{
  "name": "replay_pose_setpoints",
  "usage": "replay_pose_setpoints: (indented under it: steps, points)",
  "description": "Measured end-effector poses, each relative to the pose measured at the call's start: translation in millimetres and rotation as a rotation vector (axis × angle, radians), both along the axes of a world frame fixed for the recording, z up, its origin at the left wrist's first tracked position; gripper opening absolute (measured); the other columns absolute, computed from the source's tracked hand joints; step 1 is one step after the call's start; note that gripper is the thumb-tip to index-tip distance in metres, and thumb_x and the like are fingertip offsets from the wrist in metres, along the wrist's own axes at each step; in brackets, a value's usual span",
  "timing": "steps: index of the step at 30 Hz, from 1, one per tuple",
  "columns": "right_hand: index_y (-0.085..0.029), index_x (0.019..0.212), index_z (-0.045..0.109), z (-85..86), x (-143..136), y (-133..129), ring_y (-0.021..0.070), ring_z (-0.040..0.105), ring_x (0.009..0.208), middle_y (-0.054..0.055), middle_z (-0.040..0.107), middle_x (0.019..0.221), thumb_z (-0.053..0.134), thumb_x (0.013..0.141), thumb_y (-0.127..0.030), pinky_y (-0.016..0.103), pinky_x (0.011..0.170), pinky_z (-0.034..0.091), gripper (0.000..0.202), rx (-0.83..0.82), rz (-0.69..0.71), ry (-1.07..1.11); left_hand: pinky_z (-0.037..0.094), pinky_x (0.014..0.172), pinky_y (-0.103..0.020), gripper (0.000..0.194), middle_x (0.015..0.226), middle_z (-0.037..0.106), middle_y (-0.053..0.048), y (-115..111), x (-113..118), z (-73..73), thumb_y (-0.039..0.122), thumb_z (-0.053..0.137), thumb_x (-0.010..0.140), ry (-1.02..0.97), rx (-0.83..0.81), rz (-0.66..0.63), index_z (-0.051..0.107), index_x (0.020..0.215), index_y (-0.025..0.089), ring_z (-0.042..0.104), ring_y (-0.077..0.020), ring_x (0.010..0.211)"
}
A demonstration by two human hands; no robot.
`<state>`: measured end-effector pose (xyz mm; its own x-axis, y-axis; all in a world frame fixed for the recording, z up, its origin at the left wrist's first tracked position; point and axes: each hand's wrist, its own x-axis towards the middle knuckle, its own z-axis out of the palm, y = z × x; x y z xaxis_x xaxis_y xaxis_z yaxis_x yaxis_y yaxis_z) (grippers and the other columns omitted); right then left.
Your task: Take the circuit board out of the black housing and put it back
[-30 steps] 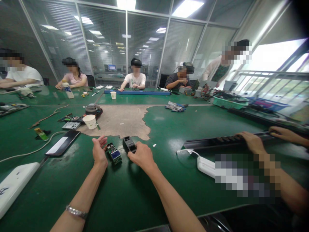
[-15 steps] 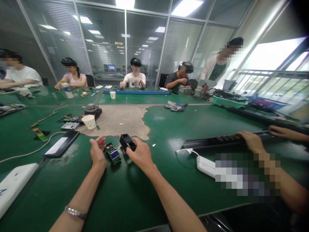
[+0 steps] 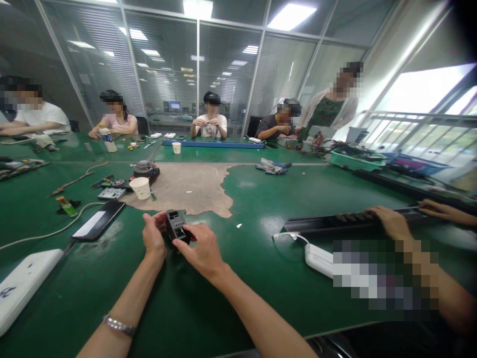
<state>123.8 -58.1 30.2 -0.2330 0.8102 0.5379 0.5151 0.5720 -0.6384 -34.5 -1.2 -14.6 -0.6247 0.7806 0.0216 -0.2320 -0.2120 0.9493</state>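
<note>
My right hand (image 3: 203, 248) grips a small black plastic housing (image 3: 176, 224) with cutouts in its face, thumb on the near side. The housing is over the spot where a small green circuit board with a blue screen stood, and the board is hidden now. Close on the housing's left side is my left hand (image 3: 153, 236), palm turned inward, fingers stretched out and not wrapped round anything. Its fingertips pass partly behind the housing, so I cannot tell whether they touch it.
A black phone (image 3: 99, 220) and a white power bank (image 3: 28, 286) lie left. Beyond my hands stands a paper cup (image 3: 140, 188) near electronic parts. At right, another person's hands (image 3: 389, 221) hold a long black bar (image 3: 335, 221) near a white adapter (image 3: 318, 258).
My right hand has moved left with the black housing, bringing it over the circuit board, which it now covers from view. My left hand stays nearly in place.
</note>
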Motion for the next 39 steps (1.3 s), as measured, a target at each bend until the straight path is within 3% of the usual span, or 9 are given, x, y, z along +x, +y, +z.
replay_pose_setpoints:
  steps: [13,20,27,34,39]
  points:
    - [-0.019,0.117,0.059,-13.2,-7.5,1.7,0.0242,0.062,0.098,0.007,0.068,0.109,0.074,0.077,-0.038,0.037,0.090,0.047,0.047,-0.020,-0.023,-0.068,0.048,0.077,-0.038,0.072,0.091,0.072,-0.013,0.7,1.5,0.6,0.071,0.028,0.085,0.076,-0.022,0.025,0.070,0.090,0.013,0.067,-0.0240,0.084]
    - [-0.012,0.134,0.046,-18.1,-8.5,-1.0,0.0295,0.058,0.108,0.014,0.064,0.117,0.075,0.071,-0.049,0.040,0.094,0.047,0.078,-0.034,-0.045,-0.177,0.049,0.072,-0.037,0.072,0.082,0.072,-0.012,-1.9,2.8,3.8,0.071,0.028,0.085,0.103,-0.058,0.033,0.069,0.089,0.012,0.066,-0.0232,0.077]
    - [-0.018,0.122,0.057,-19.0,-9.7,-1.3,0.0250,0.062,0.097,0.009,0.068,0.107,0.066,0.080,-0.040,0.037,0.090,0.049,0.048,-0.051,-0.022,-0.138,0.049,0.070,-0.035,0.071,0.080,0.071,-0.011,2.5,-5.1,-1.2,0.071,0.030,0.084,0.080,-0.065,0.060,0.070,0.089,0.012,0.066,-0.0211,0.072]
    - [-0.017,0.132,0.051,5.8,6.7,8.6,0.0204,0.063,0.103,0.009,0.065,0.121,0.062,0.083,-0.039,0.030,0.088,0.051,0.055,-0.056,-0.150,0.159,0.049,0.069,-0.034,0.071,0.079,0.071,-0.012,7.5,-14.6,-4.4,0.071,0.030,0.084,-0.023,-0.077,0.063,0.070,0.086,0.011,0.065,-0.0195,0.070]
    - [-0.021,0.118,0.062,14.7,31.1,19.7,0.0177,0.067,0.091,0.004,0.072,0.105,0.060,0.081,-0.034,0.027,0.082,0.050,0.039,-0.168,-0.253,-0.044,0.049,0.072,-0.036,0.074,0.078,0.072,-0.013,3.4,-10.0,-1.3,0.073,0.030,0.083,0.012,-0.084,0.051,0.070,0.084,0.011,0.066,-0.0202,0.070]
